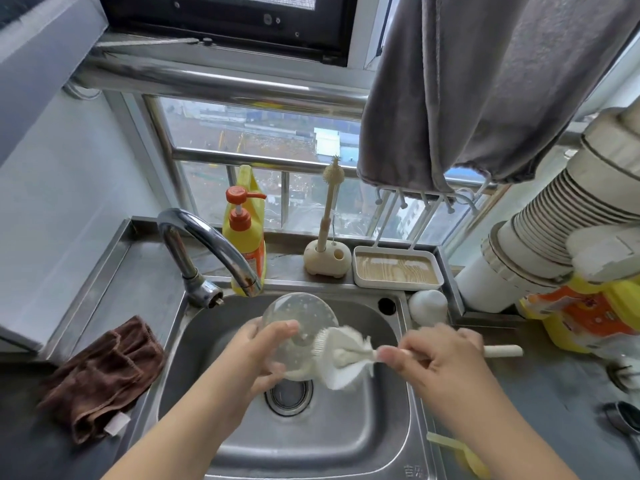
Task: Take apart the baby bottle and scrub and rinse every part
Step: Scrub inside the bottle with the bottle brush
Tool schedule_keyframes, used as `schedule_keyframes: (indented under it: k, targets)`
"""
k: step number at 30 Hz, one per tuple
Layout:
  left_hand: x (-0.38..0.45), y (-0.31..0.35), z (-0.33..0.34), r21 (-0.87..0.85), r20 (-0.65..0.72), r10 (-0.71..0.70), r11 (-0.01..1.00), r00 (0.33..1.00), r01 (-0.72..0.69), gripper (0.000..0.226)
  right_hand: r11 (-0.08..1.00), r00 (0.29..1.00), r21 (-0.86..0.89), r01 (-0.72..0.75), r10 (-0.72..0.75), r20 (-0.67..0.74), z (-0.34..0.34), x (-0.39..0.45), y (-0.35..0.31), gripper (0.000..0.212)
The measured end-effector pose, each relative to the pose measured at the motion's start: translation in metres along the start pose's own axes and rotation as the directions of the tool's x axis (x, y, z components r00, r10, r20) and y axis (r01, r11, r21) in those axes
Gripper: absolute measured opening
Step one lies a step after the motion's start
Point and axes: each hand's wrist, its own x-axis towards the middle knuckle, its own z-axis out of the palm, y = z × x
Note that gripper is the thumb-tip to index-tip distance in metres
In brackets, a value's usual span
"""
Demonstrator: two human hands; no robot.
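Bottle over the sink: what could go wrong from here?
1. The left hand holds the wet, clear bottle by its side alone; it may slip into the sink.
2. The right hand grips the brush far back on its handle, so scrubbing may twist it loose.

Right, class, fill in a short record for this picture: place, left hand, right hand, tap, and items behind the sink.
place: steel sink below a window
left hand: holds the clear bottle over the drain
right hand: grips the brush, its head at the bottle mouth
tap: no water visible
behind sink: yellow soap bottle, second brush in a stand, tray
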Motion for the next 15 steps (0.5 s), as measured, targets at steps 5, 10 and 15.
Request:
schedule_keyframes:
  k: [5,10,15]
  targets:
    - [0.001,0.004,0.003,-0.158,0.023,0.003,0.988,1.000,0.001,0.074,0.990,0.989,0.015,-0.142,0.142,-0.033,0.001,0.011,0.001,0.060]
    - [0.001,0.012,0.004,-0.309,0.116,0.057,0.951,0.992,-0.018,0.083,0.911,0.944,0.249,-0.329,0.327,0.053,0.002,-0.005,-0.004,0.059]
    - [-0.001,0.002,0.019,-0.355,0.124,0.126,0.932,0.984,-0.075,0.087,0.769,0.918,0.504,-0.393,0.364,0.159,0.003,-0.008,-0.019,0.068]
